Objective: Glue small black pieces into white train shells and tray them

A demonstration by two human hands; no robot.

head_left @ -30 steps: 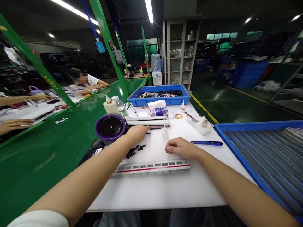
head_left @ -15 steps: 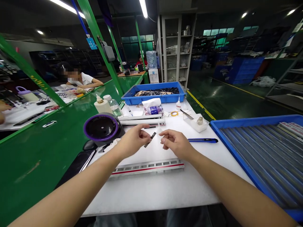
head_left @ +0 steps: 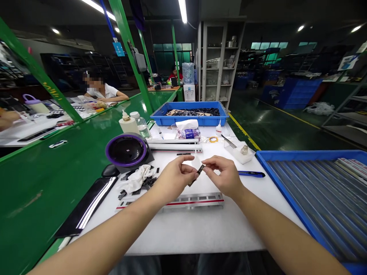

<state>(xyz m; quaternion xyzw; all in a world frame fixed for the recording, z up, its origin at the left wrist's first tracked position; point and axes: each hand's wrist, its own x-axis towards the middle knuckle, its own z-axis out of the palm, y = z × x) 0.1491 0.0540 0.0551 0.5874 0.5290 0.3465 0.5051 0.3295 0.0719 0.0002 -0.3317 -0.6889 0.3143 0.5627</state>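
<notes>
My left hand point(head_left: 178, 176) pinches a small dark strip point(head_left: 200, 169) between thumb and fingers above the white worktable. The thumb and fingertips of my right hand point(head_left: 225, 176) close on the strip's upper end. Below both hands lies a white model train car shell point(head_left: 197, 202) with window openings and a red stripe; my left forearm hides part of it. A crumpled white cloth point(head_left: 137, 178) rests among several small black pieces point(head_left: 147, 182) left of my hands. Behind the hands, similar long shells point(head_left: 174, 147) lie side by side.
At the right is a blue tray point(head_left: 259, 156) with ridged grey contents. A blue cutter point(head_left: 252, 174) and a white dish point(head_left: 239, 154) lie nearer. A purple-rimmed black bowl point(head_left: 126, 151), bottles point(head_left: 128, 125) and a blue bin point(head_left: 189, 120) stand beyond. Another person point(head_left: 107, 91) sits at the left.
My right hand has come leftward to the strip and now grips its upper end; before, it was apart with nothing in it. The view has turned slightly left.
</notes>
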